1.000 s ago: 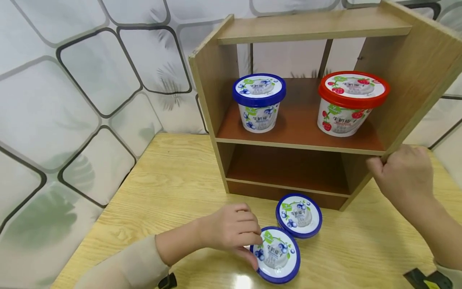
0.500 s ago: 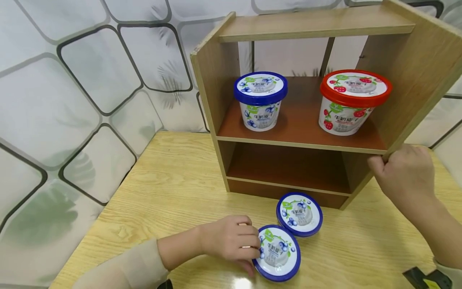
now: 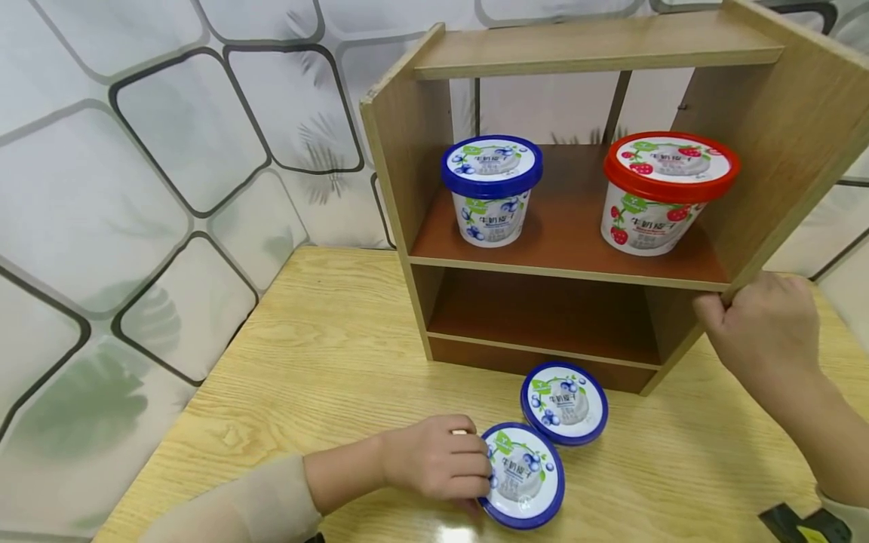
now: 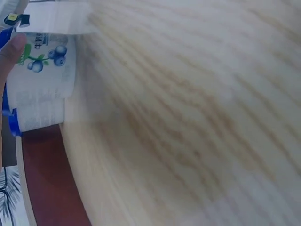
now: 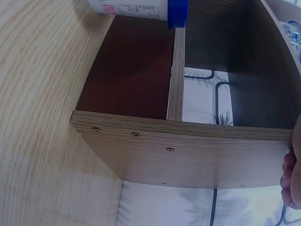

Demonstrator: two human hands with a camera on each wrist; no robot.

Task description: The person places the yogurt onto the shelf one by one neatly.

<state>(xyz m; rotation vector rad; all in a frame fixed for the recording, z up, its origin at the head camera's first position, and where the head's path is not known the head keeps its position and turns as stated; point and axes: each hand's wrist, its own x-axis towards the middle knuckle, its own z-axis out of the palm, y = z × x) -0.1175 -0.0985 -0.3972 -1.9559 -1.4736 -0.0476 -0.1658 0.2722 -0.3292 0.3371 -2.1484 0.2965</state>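
In the head view, my left hand (image 3: 437, 460) is at the left side of a blueberry tub (image 3: 521, 477) with a blue-rimmed lid. Its fingers are loosely curled against the rim, and most of the thumb is hidden there. The left wrist view has the thumb tip over the printed side of that tub (image 4: 42, 66). A second blueberry tub (image 3: 565, 403) stands just behind it, in front of a small wooden shelf (image 3: 781, 166). My right hand (image 3: 767, 332) grips the front edge of the shelf's right side panel; in the right wrist view its fingertips (image 5: 286, 176) curl on the panel's outer face.
On the shelf's upper level stand another blueberry tub (image 3: 492, 192) at left and a red-lidded strawberry tub (image 3: 668, 192) at right. Below is a lower level (image 3: 543, 313) with a dark red-brown floor. The wood-grain table (image 3: 319, 332) meets a patterned cloth wall (image 3: 156, 188).
My left hand draws slightly left and its thumb comes off the near tub's lid edge, then the hand shifts down a little beside it. The tubs and right hand stay put.
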